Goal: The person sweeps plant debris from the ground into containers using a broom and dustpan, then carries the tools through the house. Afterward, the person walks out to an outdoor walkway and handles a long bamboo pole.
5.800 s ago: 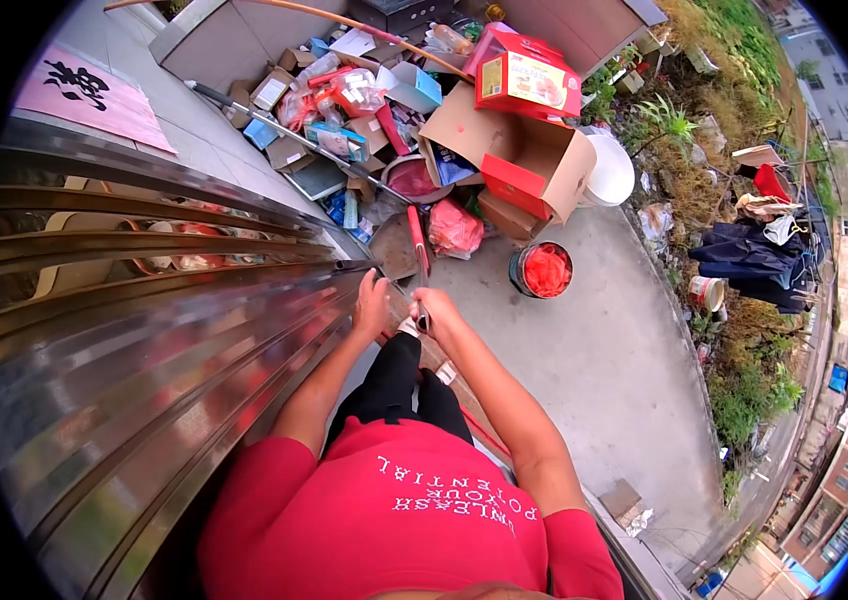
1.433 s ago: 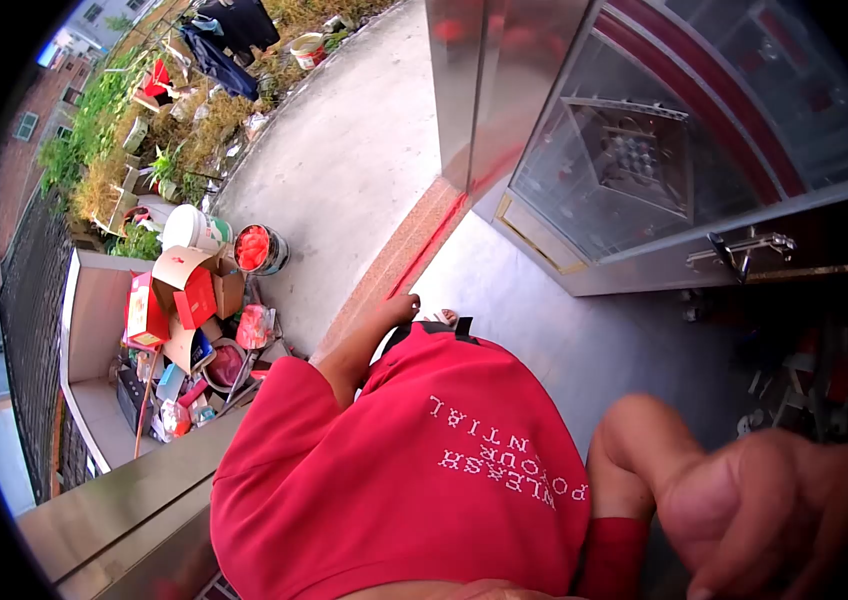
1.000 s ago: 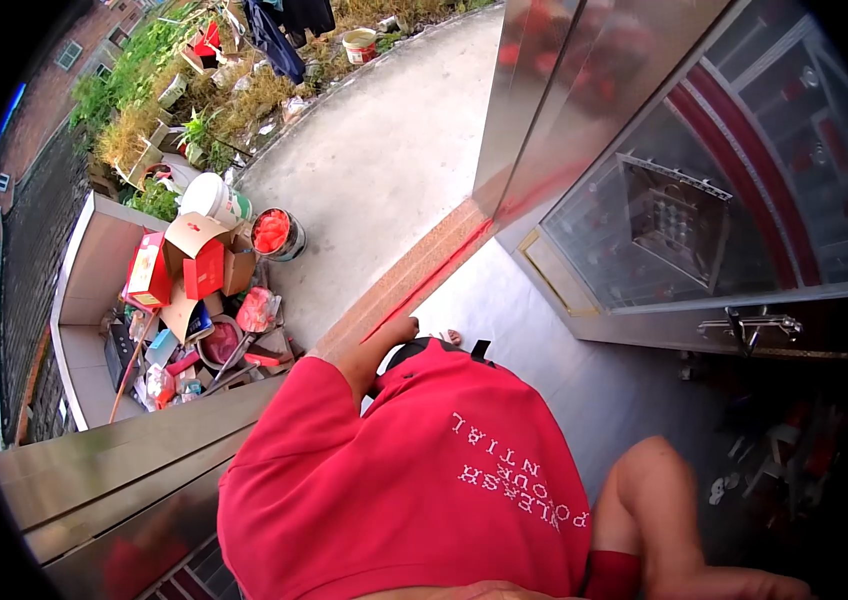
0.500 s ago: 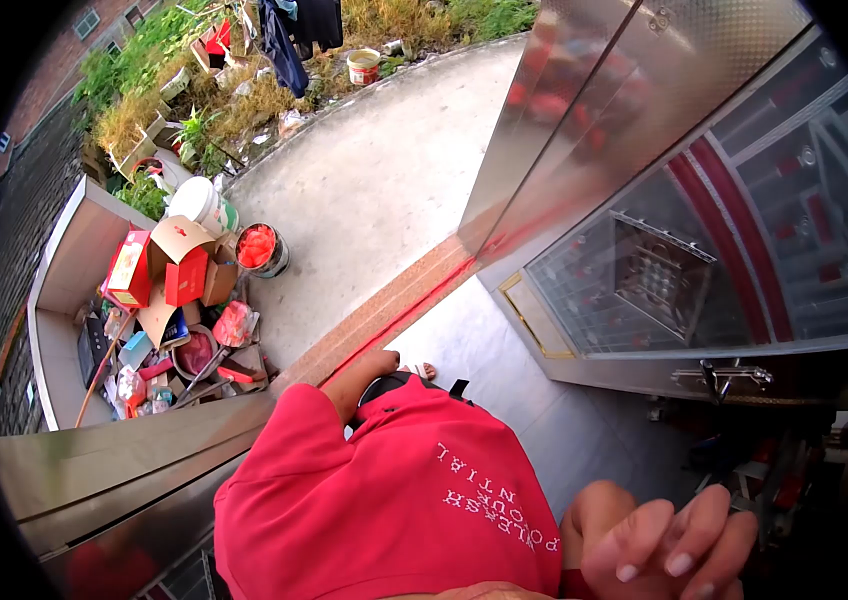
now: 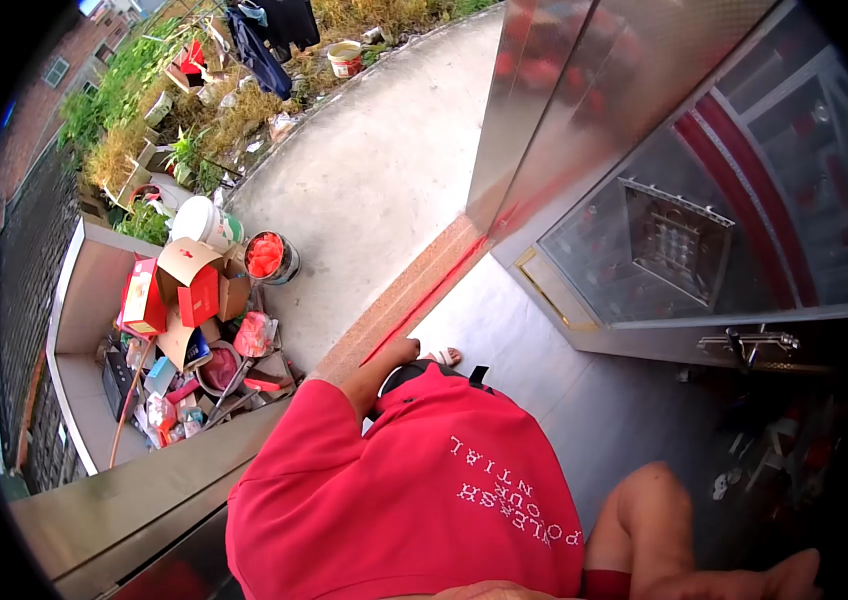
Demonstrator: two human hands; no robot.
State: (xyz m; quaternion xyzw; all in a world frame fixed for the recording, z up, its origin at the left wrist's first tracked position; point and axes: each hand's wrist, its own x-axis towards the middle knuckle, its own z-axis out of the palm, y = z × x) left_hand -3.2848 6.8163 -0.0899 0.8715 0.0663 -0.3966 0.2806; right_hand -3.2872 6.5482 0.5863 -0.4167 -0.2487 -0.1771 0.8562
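My left hand (image 5: pixel 403 350) is lowered in front of my red shirt (image 5: pixel 414 480), near a dark edge of clothing or a bag (image 5: pixel 406 376). It looks closed, its fingers curled under and small in view; what they hold, if anything, is hidden. My right hand (image 5: pixel 789 577) is at the lower right, partly cut off by the frame's bottom edge, its fingers not clear. A foot in a white sandal (image 5: pixel 444 356) shows on the pale tiles, just past my left hand.
A metal door (image 5: pixel 684 230) with a lever handle (image 5: pixel 749 343) stands at the right. A stone threshold (image 5: pixel 414 285) crosses to a concrete yard (image 5: pixel 374 140). Boxes and rubbish (image 5: pixel 199 330), a white bucket (image 5: pixel 204 222) and a tin with red contents (image 5: pixel 269 257) lie at the left.
My right hand has dropped from curled fingers in plain view to the lower right edge. The yard, rubbish and door have shifted slightly in the view as my head moved.
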